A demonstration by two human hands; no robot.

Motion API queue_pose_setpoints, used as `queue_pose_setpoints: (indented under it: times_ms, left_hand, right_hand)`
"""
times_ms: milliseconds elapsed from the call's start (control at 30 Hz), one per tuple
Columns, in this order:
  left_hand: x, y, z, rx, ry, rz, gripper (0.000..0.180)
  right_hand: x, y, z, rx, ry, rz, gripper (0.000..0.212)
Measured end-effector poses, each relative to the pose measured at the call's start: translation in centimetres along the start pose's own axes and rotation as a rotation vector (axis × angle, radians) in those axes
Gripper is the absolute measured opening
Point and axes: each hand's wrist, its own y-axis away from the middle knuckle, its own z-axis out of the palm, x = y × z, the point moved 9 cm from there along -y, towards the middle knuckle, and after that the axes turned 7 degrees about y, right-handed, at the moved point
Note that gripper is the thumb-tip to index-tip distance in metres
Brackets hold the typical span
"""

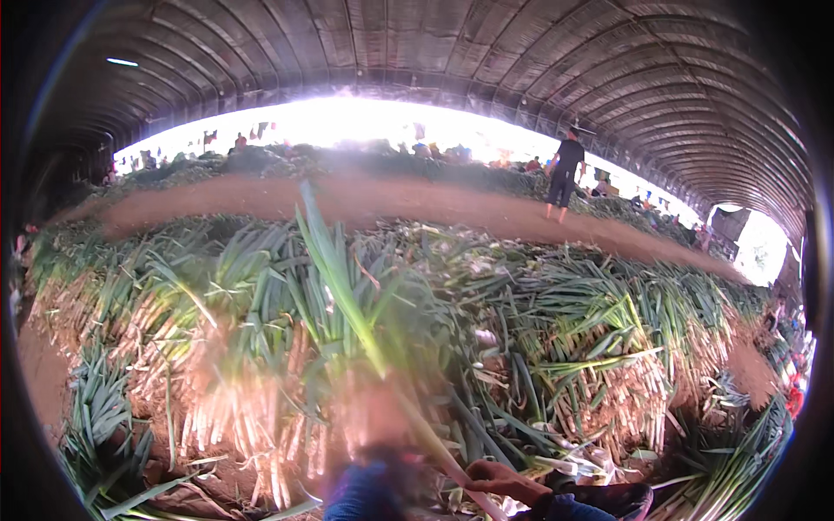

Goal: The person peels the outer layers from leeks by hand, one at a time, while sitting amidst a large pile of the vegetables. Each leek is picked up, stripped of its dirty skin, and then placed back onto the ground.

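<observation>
Well, nearest you, your right hand (504, 482) is curling its fingers round the pale lower shank of one long leek (372, 350), so that grip is sitting snug with no gap showing. Your left hand (372, 415) is blurring beside the leek's middle, above a blue sleeve (360, 493); whether that grip is open or holding, you can't tell here.

The leek is probably weighing little, its shank feeling firm and perhaps slick, its leaves bending and creasing easily, so you're best holding it by the pale part. It is slanting up in front of you: the pale end is pointing toward you and rightward, the green leaves are pointing away and leftward, the long axis running between.

Behind the leek to its left, banked leeks (239, 412) are lying pale ends toward you; to its right, another pile (621, 386) is spreading. Beyond its tips, a brown dirt strip (417, 198) is running across, and, well right of it, a person (567, 165) in dark clothes is standing.
</observation>
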Motion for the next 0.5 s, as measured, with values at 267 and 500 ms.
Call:
queue_pose_setpoints:
  times_ms: [267,500]
  left_hand:
    - [1.3,-0.3,0.1,-0.048,-0.972,0.343,0.025]
    - [2.8,1.7,0.4,-0.336,-1.223,0.843,0.027]
  right_hand:
    - [-0.4,1.4,1.0,-0.116,-0.314,0.042,0.038]
    - [-2.9,1.1,1.0,-0.085,-0.178,-0.04,0.042]
